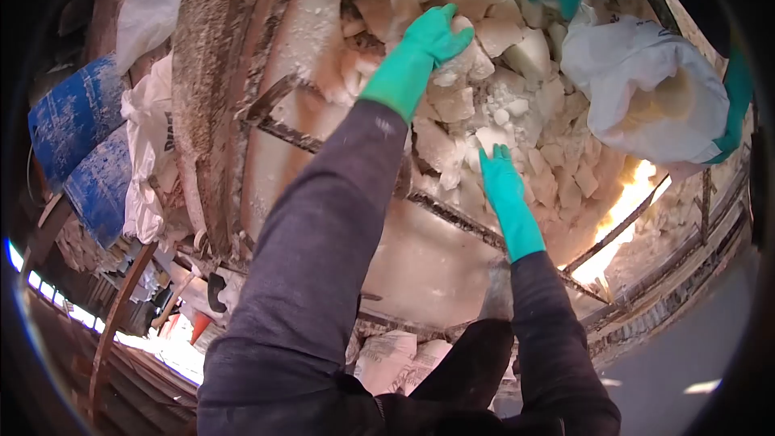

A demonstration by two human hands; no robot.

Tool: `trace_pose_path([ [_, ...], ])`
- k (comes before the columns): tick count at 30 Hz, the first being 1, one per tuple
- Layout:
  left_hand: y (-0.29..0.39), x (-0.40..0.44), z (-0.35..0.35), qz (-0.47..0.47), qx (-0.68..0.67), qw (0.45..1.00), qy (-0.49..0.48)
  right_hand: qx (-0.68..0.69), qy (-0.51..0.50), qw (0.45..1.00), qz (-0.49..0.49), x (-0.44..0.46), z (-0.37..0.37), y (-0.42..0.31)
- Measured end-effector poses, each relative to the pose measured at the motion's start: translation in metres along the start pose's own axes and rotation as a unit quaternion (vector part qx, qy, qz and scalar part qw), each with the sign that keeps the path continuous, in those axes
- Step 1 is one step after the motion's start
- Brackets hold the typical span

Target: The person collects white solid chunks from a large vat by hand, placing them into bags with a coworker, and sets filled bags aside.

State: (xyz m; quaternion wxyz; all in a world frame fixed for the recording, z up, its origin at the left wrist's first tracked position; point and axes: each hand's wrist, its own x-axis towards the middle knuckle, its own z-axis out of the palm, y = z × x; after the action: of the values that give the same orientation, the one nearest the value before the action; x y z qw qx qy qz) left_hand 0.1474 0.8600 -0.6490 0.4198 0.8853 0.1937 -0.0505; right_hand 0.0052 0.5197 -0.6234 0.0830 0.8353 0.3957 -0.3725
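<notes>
Lying ahead of the green-gloved right hand (501,171), jagged off-white chunks (530,54) touch the farther-reaching green-gloved left hand (433,35); neither grip's closure is discernible.

We see a wide, strongly curved view: straight edges bow outward, and the corners fall into black. At the lower right, a yellow-white blaze of light (620,224) burns out all detail; we cannot tell its source. Daylight glares through at the lower left, where a bluish fringe runs along the frame's rim. Soft, even light falls on the pale chunks (529,54) at the upper centre, the brightest of them nearly washed out. The dark sleeves (323,218) sink toward shadow, and we find the print on the sacks (386,362) at bottom centre too soft to read.
</notes>
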Motion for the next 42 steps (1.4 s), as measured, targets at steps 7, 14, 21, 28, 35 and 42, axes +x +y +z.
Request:
trace_pose_path([
  [7,0.052,-0.015,0.023,-0.010,0.089,0.989,-0.117,0.761,0.094,0.538,0.350,0.086,-0.135,0.025],
  [14,0.135,-0.169,0.101,0.127,0.162,0.979,-0.014,0.798,-0.136,0.525,0.262,0.127,-0.089,0.074],
  [21,0.056,-0.126,0.053,-0.427,-0.604,0.673,0.016,0.827,-0.060,0.476,0.293,0.089,-0.101,0.030],
  [28,0.033,-0.159,0.071,-0.360,-0.654,0.660,0.087,0.751,0.039,0.596,0.280,0.076,-0.127,-0.053],
  [35,0.211,-0.226,-0.037,-0.354,-0.652,0.671,0.012,0.848,0.275,0.448,0.065,-0.136,-0.153,-0.031],
  [42,0.415,-0.148,-0.020,-0.011,-0.471,0.881,-0.052,0.813,0.284,0.418,0.291,-0.330,-0.222,0.059],
])
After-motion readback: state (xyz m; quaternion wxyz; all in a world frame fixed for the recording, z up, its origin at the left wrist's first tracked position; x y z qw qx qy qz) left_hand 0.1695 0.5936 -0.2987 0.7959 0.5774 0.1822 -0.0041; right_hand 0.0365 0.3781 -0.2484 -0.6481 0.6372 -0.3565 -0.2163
